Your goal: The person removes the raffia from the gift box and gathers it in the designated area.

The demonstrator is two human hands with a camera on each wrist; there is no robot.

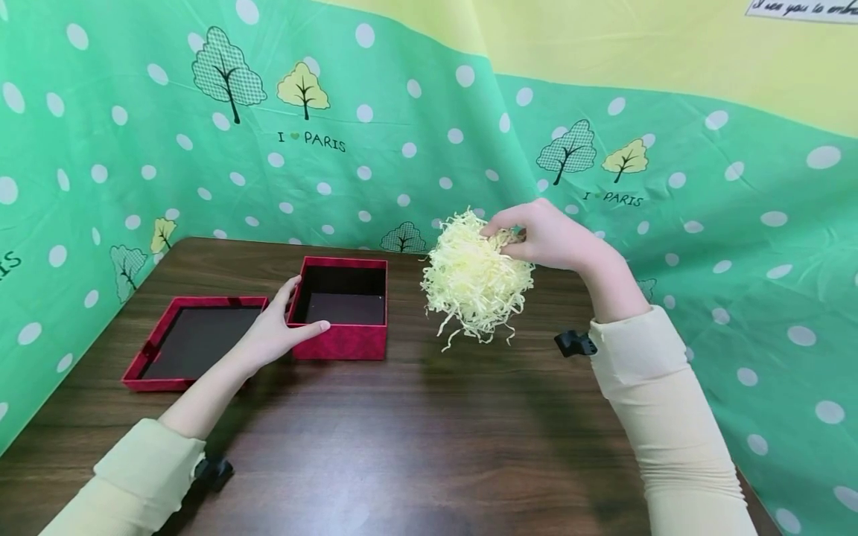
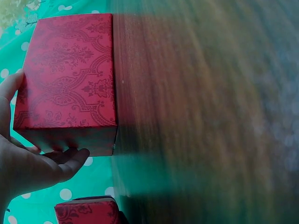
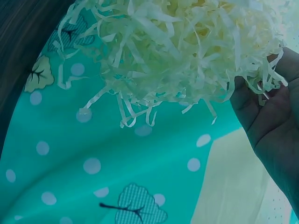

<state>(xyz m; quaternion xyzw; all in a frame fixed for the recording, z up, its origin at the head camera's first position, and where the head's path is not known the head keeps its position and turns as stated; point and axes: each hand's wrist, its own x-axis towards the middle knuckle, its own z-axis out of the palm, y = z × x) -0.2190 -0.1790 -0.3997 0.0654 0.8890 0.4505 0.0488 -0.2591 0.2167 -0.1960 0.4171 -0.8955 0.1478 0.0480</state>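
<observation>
A red patterned gift box (image 1: 340,343) with a black inside stands uncovered on the table. At its left side my left hand (image 1: 276,332) holds it, thumb along the near rim and fingers against the left wall; in the left wrist view the fingertips reach round that side of the box (image 2: 70,70). To the right, a fluffy clump of pale yellow shredded paper (image 1: 472,279) hangs above the table from my right hand (image 1: 546,234), which pinches it at the upper right. Loose strands dangle from the clump's lower edge, and in the right wrist view the shredded paper (image 3: 182,51) covers some of the fingers.
Left of the box lies its red lid (image 1: 201,339), black inside upward, partly behind my left hand and forearm. Behind the brown wooden table (image 1: 415,447) hangs a green and yellow cloth (image 1: 402,89) with dots and trees. Each forearm wears a small black device on the sleeve.
</observation>
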